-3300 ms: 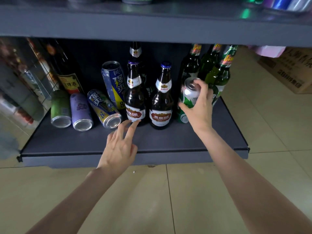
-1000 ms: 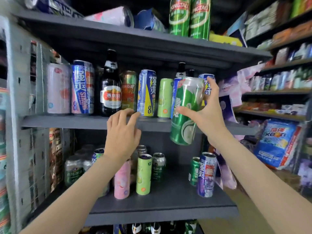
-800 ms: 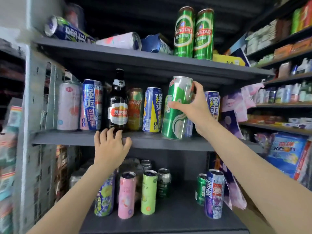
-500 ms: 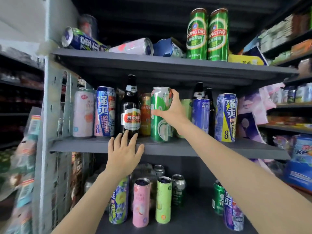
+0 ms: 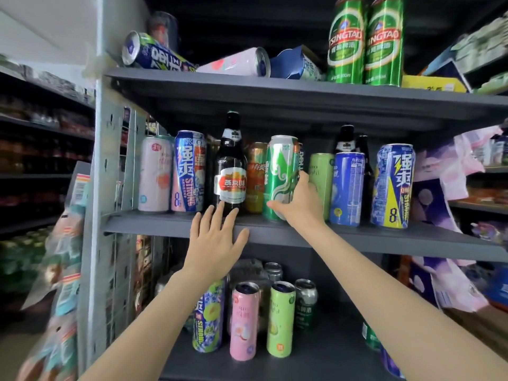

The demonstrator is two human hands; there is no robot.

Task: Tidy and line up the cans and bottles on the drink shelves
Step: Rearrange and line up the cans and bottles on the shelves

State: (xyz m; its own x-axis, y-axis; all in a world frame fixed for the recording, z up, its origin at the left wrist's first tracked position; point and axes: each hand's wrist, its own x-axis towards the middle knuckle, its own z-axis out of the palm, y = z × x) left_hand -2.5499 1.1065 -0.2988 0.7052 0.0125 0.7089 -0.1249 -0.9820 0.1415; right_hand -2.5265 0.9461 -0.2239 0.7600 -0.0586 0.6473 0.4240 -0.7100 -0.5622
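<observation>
Head view: our left hand [image 5: 217,240] lay flat, fingers spread, on the middle shelf [image 5: 357,237] edge below the brown beer bottle [image 5: 230,171]. Our right hand [image 5: 298,202] gripped the green can [image 5: 279,171], upright on that shelf between orange can [image 5: 255,177] and light-green can [image 5: 321,174].

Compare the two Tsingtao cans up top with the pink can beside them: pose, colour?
The Tsingtao cans stand upright, touching side by side; the pink can lies on its side, end facing right. The Tsingtao cans are green with red logos; the pink can is pale. Both sit on the top shelf.

Grey middle shelf [image 5: 357,237]: upright cans, green can [image 5: 280,177], brown bottle [image 5: 231,171].
</observation>
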